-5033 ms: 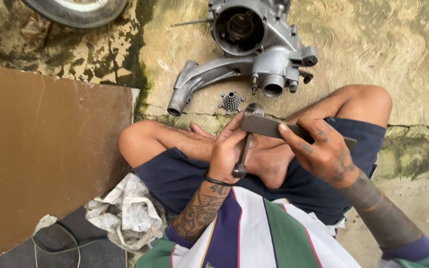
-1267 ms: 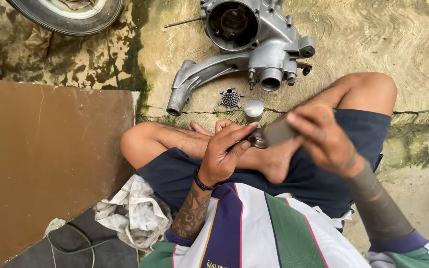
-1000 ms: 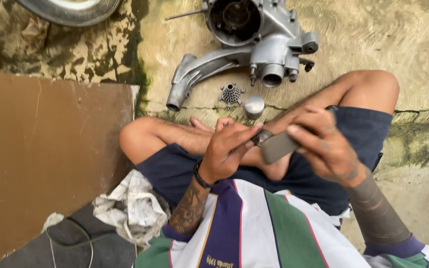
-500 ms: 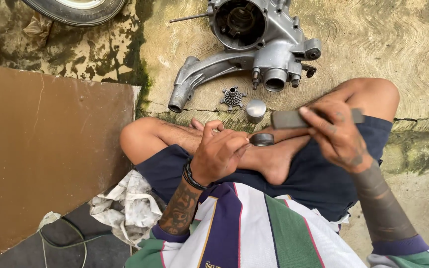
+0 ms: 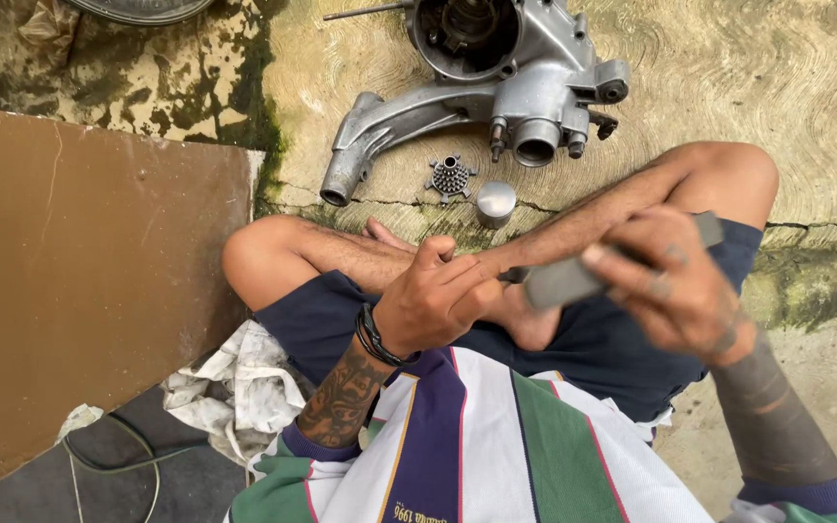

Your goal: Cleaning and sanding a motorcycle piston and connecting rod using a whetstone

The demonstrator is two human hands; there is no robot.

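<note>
Where the person sits cross-legged on the ground, the floor (image 5: 728, 68) is rough, pale concrete with swirled trowel marks, cracked in a line across the front of the knees and stained with dark green moss toward the upper left. A flat brown board (image 5: 89, 291) covers the left side of the scene, its edge running beside the person's knee. Below it lie a crumpled white rag (image 5: 234, 392) and a thin cable (image 5: 113, 455) on a darker mat.

On the concrete ahead of the legs rests a grey cast-metal engine casing (image 5: 496, 68) with a long arm reaching to the lower left. Just in front of it sit a small toothed gear (image 5: 449, 177) and, beside that, a short metal cylinder (image 5: 494, 203), the two near each other but apart. The rim of a tyre (image 5: 138, 8) shows at the top edge.

The left hand (image 5: 433, 302) is closed, fingers curled around a small dark metal part (image 5: 511, 275) held over the crossed ankles; little of the part is visible. The right hand (image 5: 675, 286), blurred, grips a flat grey bar (image 5: 569, 276) whose near end meets the part at the left fingertips.
</note>
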